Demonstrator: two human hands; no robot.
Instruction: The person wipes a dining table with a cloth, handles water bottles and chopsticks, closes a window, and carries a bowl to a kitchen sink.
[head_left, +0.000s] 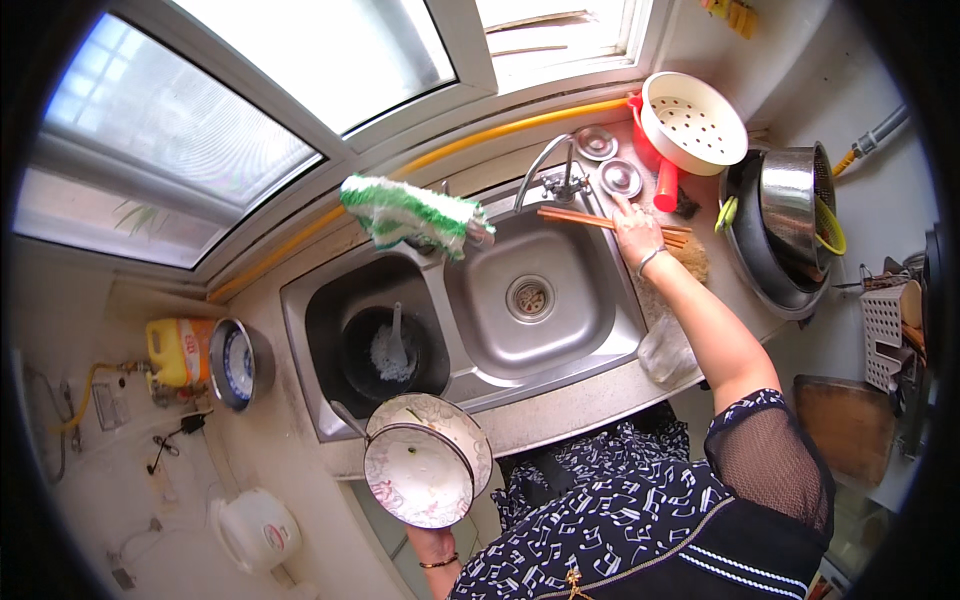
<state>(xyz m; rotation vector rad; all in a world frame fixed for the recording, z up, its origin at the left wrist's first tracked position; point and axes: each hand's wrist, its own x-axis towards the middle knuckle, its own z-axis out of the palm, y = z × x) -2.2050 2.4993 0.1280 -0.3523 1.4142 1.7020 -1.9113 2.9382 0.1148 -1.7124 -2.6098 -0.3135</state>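
My left hand (431, 541) holds two floral bowls or dishes, the front one (420, 476) overlapping the rear one (465, 427); its fingers are hidden beneath them. A metal handle sticks out at their left. My right hand (636, 231) is over the counter right of the tap, closed around several wooden chopsticks (574, 217), a fingertip close to a round steel lid (620, 178). Between the hands lies the right sink basin (525, 337), with bits in its drain strainer (532, 298). The left basin (322, 300) holds a dark pot (356, 367) with a white spoon (397, 330) and whitish contents.
A green-and-white cloth (409, 214) hangs behind the basins near the tap (559, 184). At the right are a white colander (697, 127), a red handle (666, 187), stacked metal pans (765, 255) and a plastic bag (664, 352). A metal bowl (259, 364) stands left of the sink.
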